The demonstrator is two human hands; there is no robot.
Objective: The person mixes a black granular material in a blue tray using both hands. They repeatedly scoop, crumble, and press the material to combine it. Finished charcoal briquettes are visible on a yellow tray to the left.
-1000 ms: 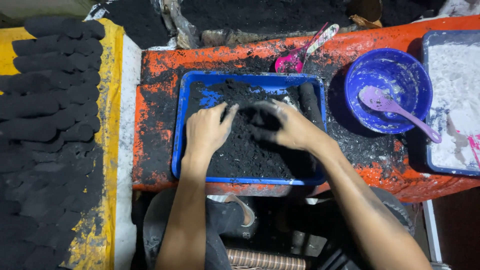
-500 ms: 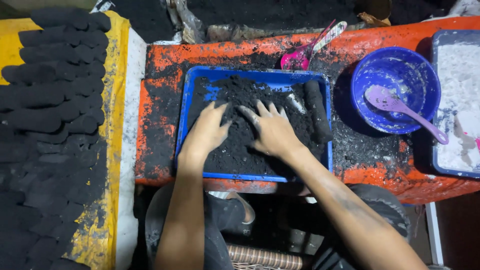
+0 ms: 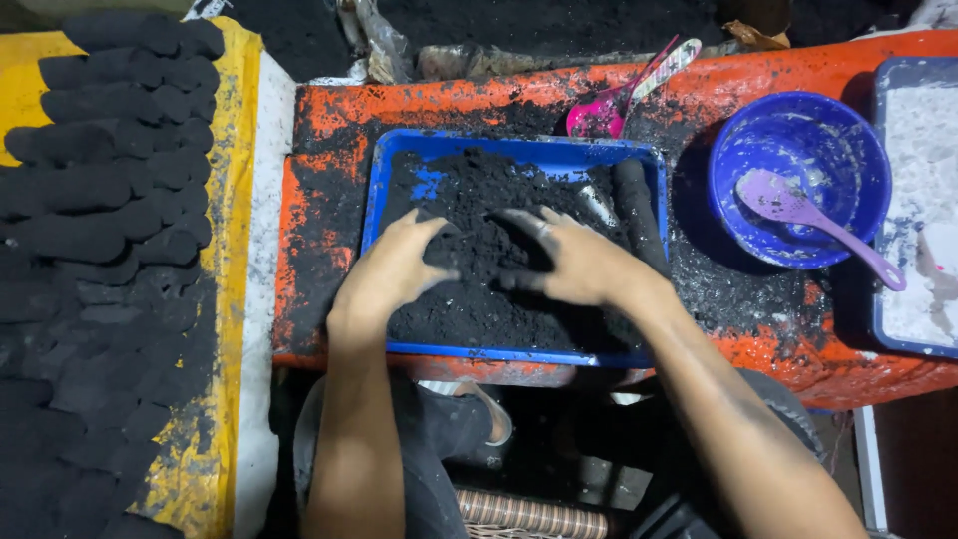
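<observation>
A blue rectangular tray [image 3: 394, 165] lies on an orange table [image 3: 329, 120] and holds a heap of black powdery paste [image 3: 469, 200]. My left hand [image 3: 394, 269] rests on the heap's left side, fingers spread and blackened. My right hand [image 3: 564, 260] presses flat on the middle of the heap, fingers apart. A black rolled cylinder [image 3: 637, 215] lies along the tray's right side, just beyond my right hand.
A blue bowl [image 3: 798, 180] with a purple spoon [image 3: 813, 222] stands to the right, beside a tray of white powder [image 3: 923, 200]. A pink scoop [image 3: 614, 105] lies behind the tray. Several black rolled pieces [image 3: 110, 190] lie in rows on a yellow sheet [image 3: 235, 329] at left.
My hands have shifted over the black paste, from cupped together to spread flat. The view has drifted slightly.
</observation>
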